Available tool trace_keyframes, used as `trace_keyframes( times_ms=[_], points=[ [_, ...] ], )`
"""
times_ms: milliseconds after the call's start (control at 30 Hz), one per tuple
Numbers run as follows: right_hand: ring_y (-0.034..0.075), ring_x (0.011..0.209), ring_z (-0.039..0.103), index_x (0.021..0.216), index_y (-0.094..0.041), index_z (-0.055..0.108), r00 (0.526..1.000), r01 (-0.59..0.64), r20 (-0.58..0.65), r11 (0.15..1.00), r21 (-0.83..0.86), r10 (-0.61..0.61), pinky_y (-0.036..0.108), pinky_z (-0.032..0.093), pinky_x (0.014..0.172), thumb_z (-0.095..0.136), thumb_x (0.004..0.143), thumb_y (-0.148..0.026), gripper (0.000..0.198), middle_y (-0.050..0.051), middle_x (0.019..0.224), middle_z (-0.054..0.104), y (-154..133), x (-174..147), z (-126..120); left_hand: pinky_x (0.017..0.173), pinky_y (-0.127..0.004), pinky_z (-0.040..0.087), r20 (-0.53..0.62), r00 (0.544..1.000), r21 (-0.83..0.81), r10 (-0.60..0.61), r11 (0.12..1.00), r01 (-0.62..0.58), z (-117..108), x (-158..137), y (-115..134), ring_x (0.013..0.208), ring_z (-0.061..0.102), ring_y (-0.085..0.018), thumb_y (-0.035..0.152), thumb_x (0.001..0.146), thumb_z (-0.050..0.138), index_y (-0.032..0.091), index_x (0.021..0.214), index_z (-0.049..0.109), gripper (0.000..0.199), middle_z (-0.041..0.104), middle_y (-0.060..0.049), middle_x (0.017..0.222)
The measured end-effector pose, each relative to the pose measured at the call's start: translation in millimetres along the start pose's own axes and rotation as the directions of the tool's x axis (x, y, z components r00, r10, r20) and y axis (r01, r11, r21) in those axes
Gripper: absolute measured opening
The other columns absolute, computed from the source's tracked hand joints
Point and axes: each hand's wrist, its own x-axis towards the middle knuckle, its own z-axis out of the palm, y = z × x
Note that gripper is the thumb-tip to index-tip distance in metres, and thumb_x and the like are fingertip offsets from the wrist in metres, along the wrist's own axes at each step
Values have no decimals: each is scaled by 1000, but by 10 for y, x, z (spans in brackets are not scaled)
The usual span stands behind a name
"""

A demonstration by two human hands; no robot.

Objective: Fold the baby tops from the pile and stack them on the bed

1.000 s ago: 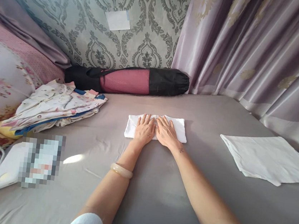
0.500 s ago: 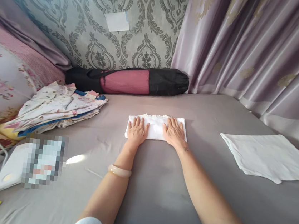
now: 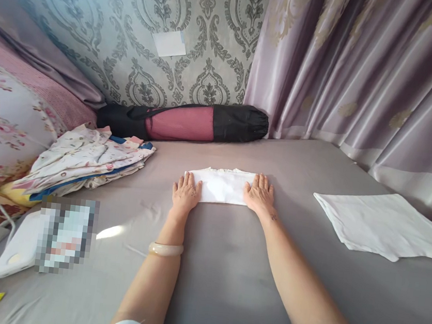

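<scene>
Plainly, 2 bare hands were at work on 1 folded white cloth (image 3: 223, 186), which lay on the grey sheet (image 3: 224, 293) straight ahead of the person, near the middle of the view. 1 flat white cloth (image 3: 384, 225) lay well apart on the right, and 1 pile of patterned clothes (image 3: 87, 160), its pieces too overlapped to count, sat on the left. 1 pink-and-black long bag (image 3: 181, 121) lay along the wall, and 1 pale bangle (image 3: 166, 250) circled the left forearm. 1.0 s earlier the hands had been side by side at the folded cloth's middle; now they had slid apart to its 2 ends, while the cloth had stayed in about the same place. Both arms reached forward, palms down. The left hand (image 3: 186, 192) covered the left end and the right hand (image 3: 260, 194) the right end, fingers extended, pointing away and clenching nothing.
</scene>
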Motion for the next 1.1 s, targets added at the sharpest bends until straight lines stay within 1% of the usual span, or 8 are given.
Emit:
trace_keyframes(
  times_ms=[100, 233, 400, 600, 767, 867, 1000, 1100],
  points=[
    [30, 150, 16, 154, 1, 25, 999, -35, 12, 999, 1, 35, 50, 14, 120, 21, 100, -39, 67, 18, 163, 17, 5, 7, -5, 118, -52, 26, -2, 1000, -5, -1, 1000, 0, -8, -1, 5, 146, 30, -33, 47, 100, 23, 12, 153, 32, 65, 30, -12, 160],
    [30, 150, 16, 154, 0, 26, 1000, -20, 4, 1000, 12, 20, 51, 14, 120, 20, 100, -39, 67, 18, 163, 18, 17, 20, -25, 118, -53, 27, -16, 1000, -26, -18, 1000, 17, -67, 0, 33, 146, 31, -32, 46, 100, 26, 15, 151, 37, 61, 35, -11, 158],
    [27, 151, 14, 153, -2, 29, 990, 101, -100, 995, -11, -102, 47, 9, 121, 20, 101, -38, 64, 16, 162, 22, 8, 29, -26, 122, -46, 18, -168, 985, -3, 35, 999, -36, -108, 17, 41, 150, 22, -26, 37, 102, 22, 12, 151, 38, 57, 36, -11, 158],
    [30, 150, 18, 152, 0, 30, 995, 101, -23, 995, -15, -101, 44, 15, 121, 22, 101, -40, 66, 19, 162, 22, -2, 29, 61, 119, -43, 26, 1, 999, 17, 42, 999, -42, -4, 36, 17, 146, 32, -29, 44, 101, 26, 5, 151, 34, 64, 32, -19, 158],
    [30, 150, 17, 153, 1, 28, 996, 94, -8, 996, -2, -94, 45, 14, 121, 22, 101, -40, 66, 19, 162, 21, 0, 24, 30, 119, -44, 27, -1, 999, 25, 35, 999, -35, -14, 32, 13, 146, 32, -29, 45, 101, 25, 7, 151, 35, 63, 33, -18, 158],
    [30, 150, 18, 152, 0, 31, 994, 108, -26, 994, 9, -108, 47, 11, 121, 22, 101, -39, 65, 19, 161, 24, -35, 9, -17, 121, -46, 23, -59, 997, 34, 40, 999, -38, -57, 25, 41, 147, 29, -29, 43, 101, 24, 6, 149, 37, 62, 36, -18, 156],
    [28, 151, 16, 153, -1, 31, 973, 222, -74, 975, 5, -221, 46, 7, 122, 23, 101, -37, 63, 18, 162, 24, -132, -18, -17, 123, -44, 15, -171, 971, 69, 167, 985, -157, -66, 13, 143, 149, 24, -26, 40, 102, 21, 5, 150, 37, 61, 36, -15, 157],
    [27, 150, 20, 152, -1, 31, 964, 259, -44, 965, -28, -260, 44, 11, 122, 22, 102, -38, 63, 17, 161, 26, -186, -29, 42, 123, -43, 18, -63, 969, 68, 237, 970, -233, -3, 4, 214, 149, 26, -26, 43, 102, 20, 6, 149, 38, 62, 36, -15, 157]
  ],
)
